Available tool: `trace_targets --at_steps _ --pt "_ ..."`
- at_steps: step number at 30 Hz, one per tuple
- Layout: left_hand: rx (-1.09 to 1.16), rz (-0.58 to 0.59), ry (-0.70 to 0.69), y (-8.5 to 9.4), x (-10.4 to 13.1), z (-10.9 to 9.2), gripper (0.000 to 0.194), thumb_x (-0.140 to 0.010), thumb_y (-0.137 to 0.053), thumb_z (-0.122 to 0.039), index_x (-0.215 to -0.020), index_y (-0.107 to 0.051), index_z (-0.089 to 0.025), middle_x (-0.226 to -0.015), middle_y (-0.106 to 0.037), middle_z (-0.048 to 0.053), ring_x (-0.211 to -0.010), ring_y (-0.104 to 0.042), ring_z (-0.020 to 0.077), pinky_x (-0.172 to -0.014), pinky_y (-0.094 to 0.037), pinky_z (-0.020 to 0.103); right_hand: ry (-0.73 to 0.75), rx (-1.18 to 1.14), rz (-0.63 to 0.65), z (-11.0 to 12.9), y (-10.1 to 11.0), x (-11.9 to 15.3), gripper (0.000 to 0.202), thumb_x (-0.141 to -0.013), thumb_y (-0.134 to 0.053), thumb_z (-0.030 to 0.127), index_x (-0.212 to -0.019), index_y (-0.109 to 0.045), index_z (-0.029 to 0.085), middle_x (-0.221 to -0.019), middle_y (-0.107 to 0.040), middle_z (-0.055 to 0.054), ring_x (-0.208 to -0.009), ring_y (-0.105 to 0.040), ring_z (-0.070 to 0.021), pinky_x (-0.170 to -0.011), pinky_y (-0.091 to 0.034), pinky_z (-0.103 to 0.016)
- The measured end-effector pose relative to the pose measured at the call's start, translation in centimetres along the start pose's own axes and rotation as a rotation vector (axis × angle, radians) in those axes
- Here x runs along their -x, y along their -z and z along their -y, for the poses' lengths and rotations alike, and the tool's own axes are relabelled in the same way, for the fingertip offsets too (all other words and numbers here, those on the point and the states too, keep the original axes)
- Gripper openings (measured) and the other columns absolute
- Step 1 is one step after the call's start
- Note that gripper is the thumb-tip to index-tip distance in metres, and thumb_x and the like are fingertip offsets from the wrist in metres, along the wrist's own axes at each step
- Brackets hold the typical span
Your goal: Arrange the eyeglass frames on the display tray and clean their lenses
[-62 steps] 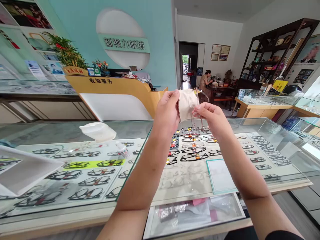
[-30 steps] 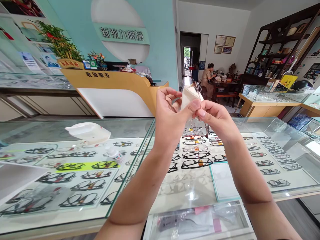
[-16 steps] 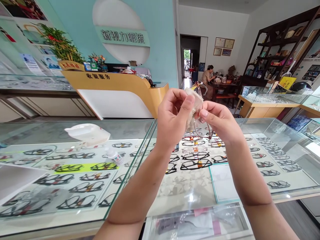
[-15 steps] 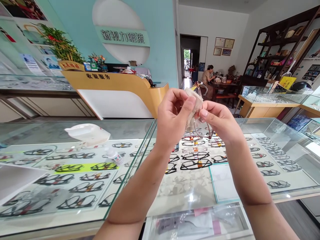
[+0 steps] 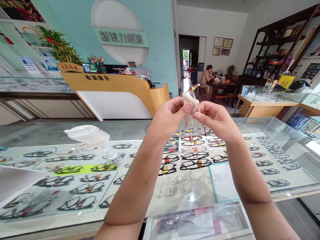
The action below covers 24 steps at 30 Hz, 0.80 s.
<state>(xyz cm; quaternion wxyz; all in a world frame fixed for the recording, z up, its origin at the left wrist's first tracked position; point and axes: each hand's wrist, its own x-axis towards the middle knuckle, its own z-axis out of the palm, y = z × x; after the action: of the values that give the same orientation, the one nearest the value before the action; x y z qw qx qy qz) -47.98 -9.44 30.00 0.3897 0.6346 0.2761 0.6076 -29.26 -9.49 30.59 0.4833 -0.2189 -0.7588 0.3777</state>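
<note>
Above the glass display case, my left hand (image 5: 172, 115) pinches a pale beige cloth (image 5: 189, 118) with a ragged edge, folded against a pair of eyeglasses (image 5: 192, 88). The thumb presses on the cloth from the near side. My right hand (image 5: 216, 118) grips the thin frame of the same glasses between thumb and fingertips, just right of the cloth. One end of the frame pokes up above the cloth, and a thin part hangs down below my right fingers. Most of the lenses are hidden by the cloth and fingers.
Rows of eyeglasses (image 5: 196, 163) fill the glass case (image 5: 175, 196) below my hands. On its left top stand a white bottle (image 5: 113, 157) and a white curved plastic piece (image 5: 87, 134). A yellow-and-white counter (image 5: 112, 100) stands beyond. A person (image 5: 206, 78) sits at a table at the back.
Both hands have lowered slightly, the left also shifting a little leftward. The glasses have tilted, and the cloth now hangs lower between the hands.
</note>
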Motion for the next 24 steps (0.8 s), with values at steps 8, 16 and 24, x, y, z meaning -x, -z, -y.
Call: trace_targets --at_steps 8,16,24 --pt "0.178 0.068 -0.096 0.1 -1.3 2.1 0.049 -0.079 -0.095 -0.058 -0.103 -0.071 -0.023 -0.097 -0.079 0.002 -0.080 -0.071 0.0136 -0.073 -0.059 0.025 -0.103 -0.112 -0.005 0.0 0.3 -0.2 0.051 -0.084 -0.086 0.065 -0.079 -0.067 0.019 -0.067 -0.048 0.006 -0.063 -0.032 -0.0085 -0.058 -0.022 -0.028" --pt "0.133 0.125 -0.137 0.9 -1.3 1.7 0.046 -0.086 -0.089 -0.057 -0.110 -0.067 -0.024 -0.092 -0.079 0.001 -0.077 -0.073 0.0148 -0.071 -0.060 0.026 -0.134 -0.134 0.016 -0.4 0.7 -0.2 0.042 -0.089 -0.083 0.059 -0.087 -0.076 0.018 -0.082 -0.066 0.000 -0.066 -0.039 -0.0091 -0.060 -0.029 -0.028" --pt "0.030 0.097 -0.139 2.3 -0.7 0.3 0.043 -0.080 -0.096 -0.049 -0.097 -0.066 -0.023 -0.092 -0.077 0.002 -0.078 -0.073 0.0163 -0.067 -0.060 0.027 -0.135 -0.167 0.109 -0.3 1.0 0.0 0.043 -0.092 -0.081 0.060 -0.086 -0.076 0.018 -0.079 -0.065 0.000 -0.068 -0.040 -0.0106 -0.062 -0.029 -0.028"
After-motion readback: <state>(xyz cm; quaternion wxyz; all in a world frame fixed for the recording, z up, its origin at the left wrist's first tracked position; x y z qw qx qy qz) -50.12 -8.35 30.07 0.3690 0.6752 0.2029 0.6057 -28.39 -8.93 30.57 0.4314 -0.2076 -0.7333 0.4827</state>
